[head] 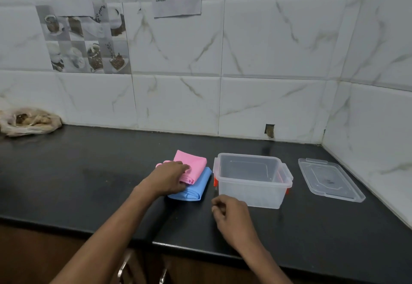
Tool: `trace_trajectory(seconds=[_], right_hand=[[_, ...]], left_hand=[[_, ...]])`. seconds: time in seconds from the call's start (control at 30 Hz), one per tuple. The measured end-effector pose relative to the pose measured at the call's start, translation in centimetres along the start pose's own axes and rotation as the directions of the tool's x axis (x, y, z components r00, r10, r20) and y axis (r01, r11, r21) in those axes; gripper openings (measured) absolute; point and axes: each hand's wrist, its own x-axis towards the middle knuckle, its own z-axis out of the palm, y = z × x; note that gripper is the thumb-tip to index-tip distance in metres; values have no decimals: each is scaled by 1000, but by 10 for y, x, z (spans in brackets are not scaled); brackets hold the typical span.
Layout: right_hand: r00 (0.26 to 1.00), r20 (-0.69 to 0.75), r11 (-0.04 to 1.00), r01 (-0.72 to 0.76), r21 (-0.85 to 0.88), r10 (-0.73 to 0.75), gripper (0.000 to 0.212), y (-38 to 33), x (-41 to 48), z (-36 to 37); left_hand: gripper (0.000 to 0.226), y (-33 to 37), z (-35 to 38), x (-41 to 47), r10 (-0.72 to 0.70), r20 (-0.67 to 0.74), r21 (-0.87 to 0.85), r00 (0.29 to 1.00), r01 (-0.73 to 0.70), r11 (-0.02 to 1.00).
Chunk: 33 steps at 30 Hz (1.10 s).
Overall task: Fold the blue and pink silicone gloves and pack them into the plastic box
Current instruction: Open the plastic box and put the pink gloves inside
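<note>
A folded pink glove (190, 163) lies on top of a folded blue glove (197, 186) on the black counter (89, 183). My left hand (168, 177) presses down on the left side of the stack, its thumb and fingers gripping the gloves. Just right of them stands the clear plastic box (252, 180), open and with nothing inside, with orange clips on its sides. My right hand (229, 213) hovers in front of the box's near left corner, fingers curled loosely and holding nothing.
The box's clear lid (330, 180) lies flat on the counter to the right, near the side wall. A plastic bag with brown contents (29, 122) sits at the far left against the tiled back wall. Cabinet handles (124, 263) show below the counter edge.
</note>
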Motion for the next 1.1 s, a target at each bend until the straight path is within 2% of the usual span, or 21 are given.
trace_trajectory(seconds=[0.1, 0.2, 0.27, 0.37, 0.47, 0.57, 0.63, 0.7, 0.77, 0.8, 0.83, 0.93, 0.97, 1.0, 1.03, 1.07, 1.1], right_hand=[[999, 25, 999, -24, -24, 25, 14, 2, 3, 1], [999, 43, 999, -21, -41, 23, 15, 1, 2, 0], [998, 61, 1000, -7, -8, 8, 17, -3, 4, -2], [996, 94, 972, -22, 234, 0, 19, -19, 12, -8], [993, 118, 793, -65, 605, -9, 14, -48, 28, -18], [987, 162, 547, -146, 824, 20, 36, -73, 63, -35], [967, 249, 397, -253, 882, 61, 59, -84, 90, -49], [937, 338, 258, -348, 901, 85, 79, -89, 110, -64], [921, 378, 123, -387, 914, 92, 76, -90, 120, -77], [919, 377, 89, -388, 918, 115, 67, -90, 121, -82], [921, 358, 103, -375, 921, 152, 58, -89, 122, -86], [928, 256, 290, -333, 897, 272, 42, -78, 120, -93], [929, 246, 319, -329, 889, 275, 37, -73, 119, -95], [933, 243, 327, -325, 887, 267, 33, -67, 117, -97], [938, 238, 322, -313, 893, 253, 33, -61, 115, -100], [944, 228, 307, -296, 904, 237, 34, -55, 115, -105], [951, 218, 289, -277, 916, 219, 35, -51, 115, -111]], left_hand=[[41, -5, 8, 3, -58, -182, -41, 982, 51, 998], [12, -15, 4, 2, -213, -354, -308, 911, 102, 946], [9, -25, -8, 5, -326, -408, -453, 853, 121, 883], [16, -40, -32, 12, -419, -441, -530, 794, 146, 835], [22, -42, -58, 16, -409, -490, -544, 769, 96, 833], [14, -27, -86, 14, -330, -555, -466, 763, 44, 884], [9, -2, -101, 7, -214, -605, -373, 767, -35, 927], [20, 28, -110, -3, -54, -616, -235, 786, -118, 965], [24, 55, -109, -10, 107, -568, -79, 816, -184, 980], [24, 65, -105, -12, 180, -547, 6, 817, -211, 977], [29, 74, -101, -13, 237, -538, 95, 809, -221, 971], [41, 95, -87, -15, 388, -591, 301, 707, -253, 920], [41, 99, -84, -16, 412, -613, 282, 674, -300, 911], [40, 100, -81, -17, 381, -639, 169, 668, -362, 917], [42, 99, -80, -20, 286, -672, -29, 683, -411, 911], [42, 97, -79, -23, 115, -703, -285, 702, -426, 859], [39, 94, -78, -25, -126, -700, -538, 703, -402, 741]])
